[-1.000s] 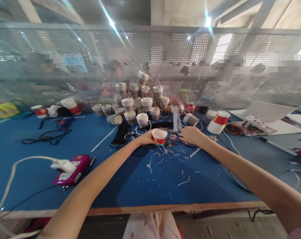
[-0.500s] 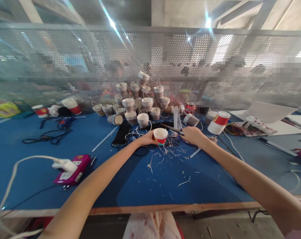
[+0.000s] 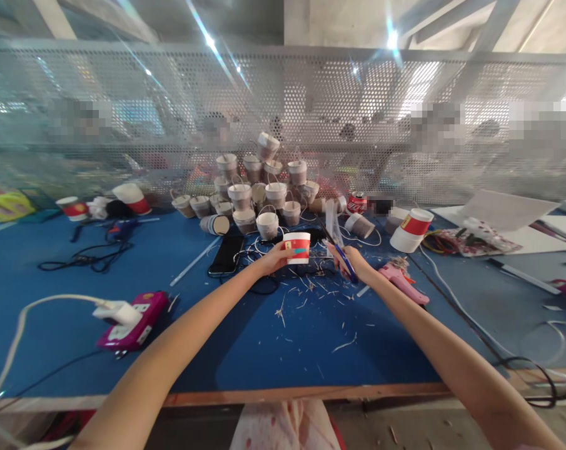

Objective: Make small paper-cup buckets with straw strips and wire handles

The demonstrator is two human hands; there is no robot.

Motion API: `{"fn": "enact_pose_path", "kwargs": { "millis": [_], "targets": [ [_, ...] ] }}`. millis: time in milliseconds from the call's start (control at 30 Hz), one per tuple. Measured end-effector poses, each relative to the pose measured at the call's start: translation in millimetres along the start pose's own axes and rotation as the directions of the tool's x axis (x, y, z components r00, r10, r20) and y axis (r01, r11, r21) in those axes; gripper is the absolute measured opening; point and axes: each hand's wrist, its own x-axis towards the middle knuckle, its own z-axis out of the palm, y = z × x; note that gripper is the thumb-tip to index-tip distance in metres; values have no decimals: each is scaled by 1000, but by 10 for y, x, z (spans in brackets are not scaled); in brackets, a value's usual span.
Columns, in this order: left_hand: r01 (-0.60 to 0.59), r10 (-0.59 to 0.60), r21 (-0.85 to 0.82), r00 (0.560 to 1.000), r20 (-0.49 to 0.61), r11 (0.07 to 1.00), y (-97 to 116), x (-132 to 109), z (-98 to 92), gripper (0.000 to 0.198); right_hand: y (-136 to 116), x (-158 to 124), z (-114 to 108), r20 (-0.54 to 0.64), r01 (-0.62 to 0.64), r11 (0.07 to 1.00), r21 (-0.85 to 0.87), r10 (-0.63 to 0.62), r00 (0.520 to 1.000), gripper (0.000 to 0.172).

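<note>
The left hand (image 3: 277,256) gripped a red-and-white paper cup (image 3: 298,249) over the blue worktop (image 3: 306,356), before stacked small buckets (image 3: 276,196). The right hand (image 3: 359,264) held blue-handled scissors (image 3: 347,264) near the cup.

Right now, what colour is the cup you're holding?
The cup is white with a red band and teal patch, clearest in head view.

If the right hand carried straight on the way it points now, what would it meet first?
Past the blue-handled scissors it holds, the right hand would probably meet the pale translucent bundle first, though depth is unclear.
</note>
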Motion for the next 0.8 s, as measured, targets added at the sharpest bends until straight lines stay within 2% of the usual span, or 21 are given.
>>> {"fn": "enact_pose_path", "kwargs": {
  "millis": [133,233,367,533,633,800],
  "targets": [
    [15,-15,-22,1000,-5,1000,12,-17,25,54,22,-15,38,35,1,993,120,-5,999,60],
    [2,-3,-29,999,-34,1000,24,-27,52,58,85,-4,46,2,44,981,188,-45,999,60],
    [-26,25,-16,997,-75,1000,30,-28,73,60,153,5,32,-73,166,979,116,-158,985,57],
    [-34,32,-17,992,-121,999,36,-28,97,60,134,-48,10,-91,263,964,-41,-266,960,56],
    [-50,51,10,988,-143,999,33,-29,133,58,113,-80,28,-86,255,965,-55,-259,962,55],
    [-101,117,70,948,-295,992,-24,-11,179,55,112,-100,86,-88,220,975,43,-215,973,50]
  ]
}}
